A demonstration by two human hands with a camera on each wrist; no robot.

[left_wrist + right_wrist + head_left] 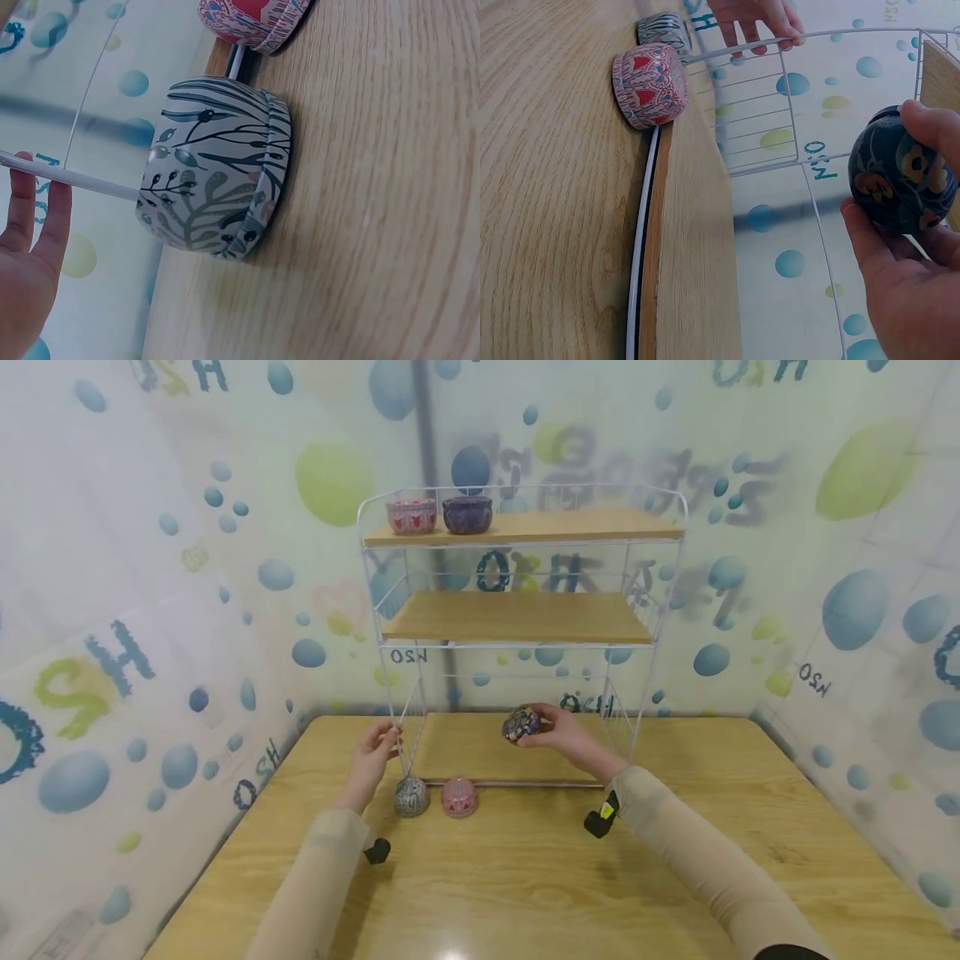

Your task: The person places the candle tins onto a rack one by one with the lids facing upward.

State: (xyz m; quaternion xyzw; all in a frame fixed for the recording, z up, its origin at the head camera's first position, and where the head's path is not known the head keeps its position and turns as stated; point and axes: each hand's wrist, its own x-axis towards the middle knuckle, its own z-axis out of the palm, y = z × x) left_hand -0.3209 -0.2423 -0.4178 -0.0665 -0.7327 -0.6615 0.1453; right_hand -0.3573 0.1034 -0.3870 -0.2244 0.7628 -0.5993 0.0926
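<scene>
My right hand (562, 737) grips a small dark blue round tin (900, 172) with yellow and orange flowers, between thumb and fingers. In the head view the tin hangs in the air above the lowest board of a white wire shelf rack (517, 635). At the rack's front left post, my left hand (372, 752) holds the thin white bar with its fingertips. Just below that hand stands a grey-white tin (210, 165) with a leaf pattern, rim down on the table. A pink-and-red tin (460, 797) sits to its right, also rim down.
On the rack's top board stand a pink patterned tin (412, 516) and a dark blue tin (467, 516), side by side at the left. The wooden table (510, 877) reaches up to a wall sheet (810, 568) printed with blue and green spots.
</scene>
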